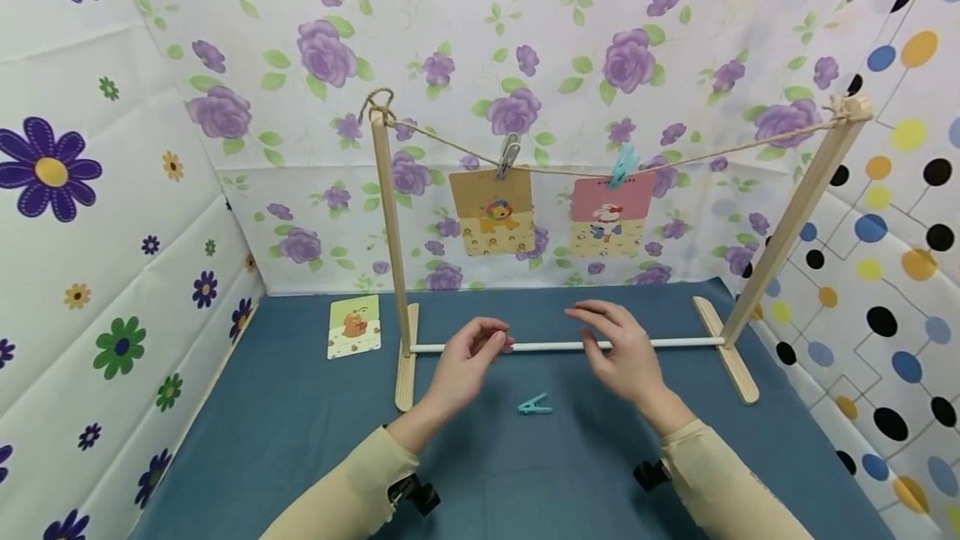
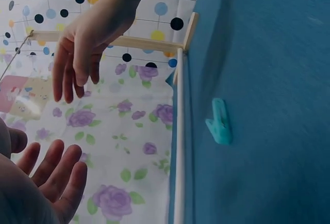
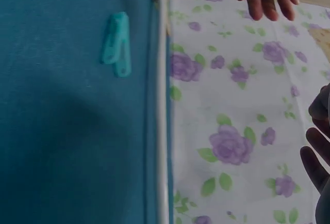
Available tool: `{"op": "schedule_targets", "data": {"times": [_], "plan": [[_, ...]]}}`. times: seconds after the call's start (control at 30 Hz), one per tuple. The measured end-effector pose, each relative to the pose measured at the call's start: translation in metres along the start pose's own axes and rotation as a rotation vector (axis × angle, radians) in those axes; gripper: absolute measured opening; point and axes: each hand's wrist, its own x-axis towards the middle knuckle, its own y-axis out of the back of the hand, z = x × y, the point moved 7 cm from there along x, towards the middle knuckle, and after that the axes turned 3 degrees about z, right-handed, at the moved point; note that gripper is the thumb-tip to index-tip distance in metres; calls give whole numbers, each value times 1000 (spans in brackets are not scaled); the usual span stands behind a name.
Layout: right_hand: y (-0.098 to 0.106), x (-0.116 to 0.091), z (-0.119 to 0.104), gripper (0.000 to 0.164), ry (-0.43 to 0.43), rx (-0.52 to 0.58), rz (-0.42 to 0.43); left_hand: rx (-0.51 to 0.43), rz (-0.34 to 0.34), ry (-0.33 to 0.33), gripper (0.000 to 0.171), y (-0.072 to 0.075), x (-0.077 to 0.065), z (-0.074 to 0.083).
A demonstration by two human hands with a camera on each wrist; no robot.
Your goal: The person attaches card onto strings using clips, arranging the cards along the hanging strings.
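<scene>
Both hands hover over the table in front of a wooden stand, holding nothing. My left hand (image 1: 470, 358) has loosely bent fingers near the white rod (image 1: 547, 347). Its fingers (image 2: 56, 177) are also visible in the left wrist view. To the right, my right hand (image 1: 622, 350) has its fingers spread toward the left one. A teal clothespin (image 1: 535, 405) lies on the table between and below the hands. From the twine (image 1: 450, 142) hang a brown lion card (image 1: 492, 219) under a grey clothespin (image 1: 508, 155) and a pink card (image 1: 611, 215) under a light-blue clothespin (image 1: 624, 163).
A green-and-white card (image 1: 354, 327) lies flat left of the stand. The stand's left post (image 1: 390, 223) and right post (image 1: 795, 215) rise on flat wooden feet. Blue cloth (image 1: 300, 440) covers the table, and flowered sheets (image 1: 300, 65) form the back wall.
</scene>
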Motion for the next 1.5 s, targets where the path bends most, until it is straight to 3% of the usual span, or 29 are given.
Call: {"op": "schedule_targets", "data": {"times": [0.23, 0.37, 0.5, 0.7, 1.03, 1.3, 1.5], "plan": [[-30, -18, -3, 46, 18, -11, -183, 40, -24, 24, 27, 17, -19, -13], [-40, -29, 0, 47, -4, -11, -252, 41, -52, 57, 27, 24, -27, -20], [-50, -37, 2, 47, -42, -11, -353, 35, -34, 94, 24, 36, -34, -26], [-61, -50, 5, 41, -55, -12, -502, 53, 25, 118, 23, 60, -46, -34], [-72, -72, 12, 52, -165, 2, -707, 109, 152, 178, 22, 112, -60, -53], [-78, -81, 13, 53, -198, -7, -748, 210, 291, 212, 31, 160, -68, -60], [-86, -85, 14, 52, -202, -28, -765, 280, 369, 249, 32, 188, -62, -67]]}}
